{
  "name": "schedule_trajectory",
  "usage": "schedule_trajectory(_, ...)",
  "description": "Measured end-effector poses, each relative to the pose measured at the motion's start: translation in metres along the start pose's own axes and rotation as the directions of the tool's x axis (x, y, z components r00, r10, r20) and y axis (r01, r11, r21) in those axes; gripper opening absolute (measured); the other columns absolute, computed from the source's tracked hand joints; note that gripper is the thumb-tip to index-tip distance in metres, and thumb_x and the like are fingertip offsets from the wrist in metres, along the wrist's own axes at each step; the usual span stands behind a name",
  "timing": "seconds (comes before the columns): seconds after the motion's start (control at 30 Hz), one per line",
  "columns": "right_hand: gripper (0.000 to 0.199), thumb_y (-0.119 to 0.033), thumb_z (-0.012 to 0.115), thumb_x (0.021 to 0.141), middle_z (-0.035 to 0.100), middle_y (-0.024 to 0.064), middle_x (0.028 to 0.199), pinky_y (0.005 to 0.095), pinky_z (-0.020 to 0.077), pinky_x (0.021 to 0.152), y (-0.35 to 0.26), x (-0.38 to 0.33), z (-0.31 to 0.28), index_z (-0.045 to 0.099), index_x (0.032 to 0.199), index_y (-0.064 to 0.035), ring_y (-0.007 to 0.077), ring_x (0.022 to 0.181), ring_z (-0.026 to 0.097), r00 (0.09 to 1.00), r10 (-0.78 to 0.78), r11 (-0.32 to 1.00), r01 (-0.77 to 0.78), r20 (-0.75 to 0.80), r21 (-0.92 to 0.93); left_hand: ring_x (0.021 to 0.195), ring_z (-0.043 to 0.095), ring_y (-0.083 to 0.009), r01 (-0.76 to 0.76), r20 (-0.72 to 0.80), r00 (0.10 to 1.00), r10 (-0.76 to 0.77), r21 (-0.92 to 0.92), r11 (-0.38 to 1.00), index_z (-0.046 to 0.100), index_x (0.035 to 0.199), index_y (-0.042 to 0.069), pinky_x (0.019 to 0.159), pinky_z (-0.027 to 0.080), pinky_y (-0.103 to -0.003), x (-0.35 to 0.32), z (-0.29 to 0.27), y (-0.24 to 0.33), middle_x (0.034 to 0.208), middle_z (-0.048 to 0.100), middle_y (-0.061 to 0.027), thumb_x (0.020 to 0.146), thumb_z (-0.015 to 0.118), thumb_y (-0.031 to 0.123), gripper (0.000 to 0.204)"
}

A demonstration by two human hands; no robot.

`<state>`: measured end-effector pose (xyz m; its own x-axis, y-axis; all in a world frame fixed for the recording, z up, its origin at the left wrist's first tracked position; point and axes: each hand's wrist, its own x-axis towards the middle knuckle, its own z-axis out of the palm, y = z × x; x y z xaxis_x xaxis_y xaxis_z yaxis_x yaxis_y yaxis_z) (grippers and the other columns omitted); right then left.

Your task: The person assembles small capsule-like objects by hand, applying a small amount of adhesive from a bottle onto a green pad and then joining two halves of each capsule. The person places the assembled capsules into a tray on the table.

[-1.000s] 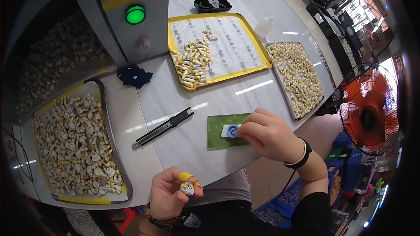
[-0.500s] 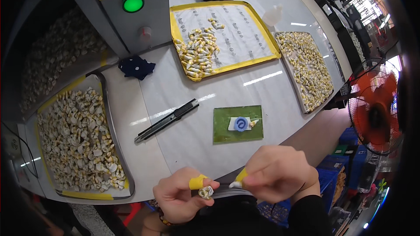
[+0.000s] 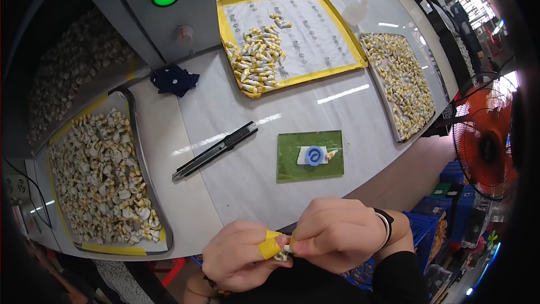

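At the near table edge my two hands meet, fingertips almost touching. My left hand [image 3: 236, 253], with yellow tape round a finger, pinches a small ring-like white-and-yellow piece [image 3: 280, 257]. My right hand [image 3: 340, 233] is closed over a small white pointed piece [image 3: 288, 247], mostly hidden by its fingers and set against the left one. Beyond them lies a green square mat [image 3: 289, 171], carrying a round blue disc [image 3: 314, 156] on a white patch and one small white-and-yellow cone [image 3: 332, 154].
Left stands a tray [image 3: 135, 157] heaped with ring-like pieces. A yellow-edged tray [image 3: 315, 81] holds cone-shaped pieces, and another tray [image 3: 391, 121] of small pieces is at right. A utility knife [image 3: 216, 151], dark cloth [image 3: 174, 80], white bottle [image 3: 355, 11] and orange fan [image 3: 486, 141] are around.
My right hand has moved left and my left hand slightly right, so the two pieces, apart before, now come together. The whole view has shifted a little.
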<state>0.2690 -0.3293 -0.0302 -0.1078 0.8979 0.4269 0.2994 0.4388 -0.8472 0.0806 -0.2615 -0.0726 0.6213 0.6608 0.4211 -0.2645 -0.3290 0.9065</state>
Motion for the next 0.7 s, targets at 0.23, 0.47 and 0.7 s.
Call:
schedule_trajectory(0.23, 0.020, 0.013, 0.073, 0.073, 0.067, 0.0130, 0.082, 0.0322, 0.0537, 0.059, 0.002, 0.004, -0.003, 0.063, 0.085, 0.0010, 0.0267, 0.068, 0.065, 0.998, 0.046, 0.997, -0.048, 0.039, 0.061, 0.071, 0.065, -0.0263, -0.063, 0.068, 0.996, 0.059, 0.064, 0.996, 0.068, 0.093, 0.000, 0.063, 0.054, -0.032, 0.003, -0.005, 0.000, 0.085, 0.069, -0.0105, 0.064, 0.085, 0.000, 0.034)
schedule_trajectory(0.47, 0.019, 0.012, 0.073, 0.074, 0.068, 0.0126, 0.083, 0.0318, 0.0534, 0.059, 0.002, 0.001, -0.001, 0.064, 0.085, 0.0006, 0.0262, 0.067, 0.064, 0.999, 0.038, 0.997, -0.039, 0.016, 0.069, 0.071, 0.065, -0.0269, -0.067, 0.073, 0.995, 0.064, 0.050, 0.996, 0.069, 0.093, 0.001, 0.063, 0.054, -0.033, 0.005, -0.004, 0.000, 0.085, 0.069, -0.0109, 0.062, 0.087, 0.001, 0.036)
schedule_trajectory(0.7, 0.018, 0.006, 0.073, 0.076, 0.068, 0.0096, 0.082, 0.0315, 0.0519, 0.061, -0.006, 0.011, -0.014, 0.068, 0.092, -0.0007, 0.0225, 0.068, 0.063, 0.998, 0.022, 0.983, -0.011, 0.054, -0.183, 0.076, 0.067, -0.0234, 0.122, -0.005, 0.992, -0.122, 0.004, 0.992, 0.069, 0.094, -0.002, 0.066, 0.053, -0.030, -0.001, -0.001, 0.001, 0.085, 0.069, -0.0123, 0.067, 0.086, 0.002, 0.033)
